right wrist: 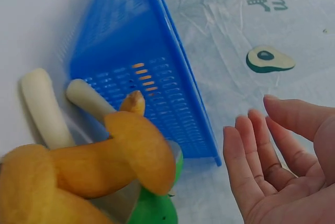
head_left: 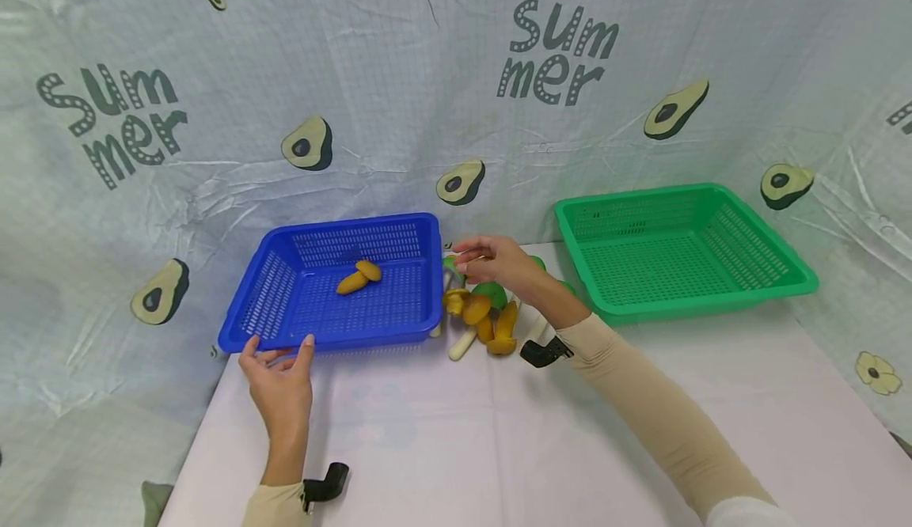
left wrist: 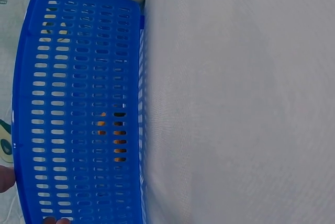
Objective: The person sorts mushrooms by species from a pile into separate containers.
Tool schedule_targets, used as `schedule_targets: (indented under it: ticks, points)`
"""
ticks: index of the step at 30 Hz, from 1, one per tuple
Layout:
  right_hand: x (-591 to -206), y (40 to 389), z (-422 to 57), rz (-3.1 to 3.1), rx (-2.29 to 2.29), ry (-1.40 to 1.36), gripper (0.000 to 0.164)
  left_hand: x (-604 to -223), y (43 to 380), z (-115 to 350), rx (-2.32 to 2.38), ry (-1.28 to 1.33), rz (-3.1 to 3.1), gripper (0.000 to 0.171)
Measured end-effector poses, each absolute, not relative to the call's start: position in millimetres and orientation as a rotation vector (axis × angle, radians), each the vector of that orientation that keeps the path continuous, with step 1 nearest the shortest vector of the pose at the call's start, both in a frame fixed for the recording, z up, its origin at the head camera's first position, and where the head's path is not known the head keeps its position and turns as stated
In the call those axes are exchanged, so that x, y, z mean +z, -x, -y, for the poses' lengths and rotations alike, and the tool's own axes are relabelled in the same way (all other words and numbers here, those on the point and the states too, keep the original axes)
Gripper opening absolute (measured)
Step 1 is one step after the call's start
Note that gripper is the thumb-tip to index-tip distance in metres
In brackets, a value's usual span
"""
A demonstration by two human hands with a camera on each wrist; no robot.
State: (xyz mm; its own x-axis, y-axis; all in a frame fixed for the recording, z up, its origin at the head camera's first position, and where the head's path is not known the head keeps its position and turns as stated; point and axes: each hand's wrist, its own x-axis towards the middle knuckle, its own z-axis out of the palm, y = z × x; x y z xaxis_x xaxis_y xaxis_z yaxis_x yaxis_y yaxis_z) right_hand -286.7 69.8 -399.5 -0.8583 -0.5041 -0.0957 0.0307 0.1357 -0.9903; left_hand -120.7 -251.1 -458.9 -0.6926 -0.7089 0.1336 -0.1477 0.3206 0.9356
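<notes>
My left hand [head_left: 281, 388] holds the front rim of a blue plastic basket [head_left: 385, 335], with the thumb on the rim and other fingertips against the outer wall. Inside that basket lies a yellow-orange toy mushroom [head_left: 353, 282]. Over the pile to the basket's right hangs my right hand [head_left: 502, 262], empty, its fingers loosely bent and the thumb apart from them in the right wrist view. Beneath it are several toy mushrooms: yellow-brown ones [right wrist: 86, 166] and green-capped ones [head_left: 490, 295] with pale stems [right wrist: 44, 106]. The hand and forearm hide part of the pile.
A green plastic basket [head_left: 684, 303] stands at the right, with nothing visible inside. A white cloth [head_left: 427, 448] covers the table. Behind the baskets hangs a pale curtain [head_left: 399, 100] printed with avocados and lettering.
</notes>
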Motion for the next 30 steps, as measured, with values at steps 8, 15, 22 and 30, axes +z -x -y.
schedule_targets:
  ticks: [8,15,22,30]
  points:
    - [-410.0,269.8,-85.4,-2.03,-1.756,0.454,0.045,-453.8,120.3,251.4,-1.371,-0.755,2.057,0.087]
    - [-421.1,261.4,-95.6,-2.011,-1.786,0.494,0.045,-453.5,119.8,250.3,-1.369,-0.76,2.072,0.089]
    - [-429.9,256.6,-104.8,-2.048,-1.769,0.591,0.04,-453.2,121.8,248.8,-1.362,-0.778,2.08,0.088]
    - [-441.0,257.1,-109.8,-2.052,-1.75,0.731,0.044,-456.3,120.8,250.9,-1.359,-0.758,2.072,0.088]
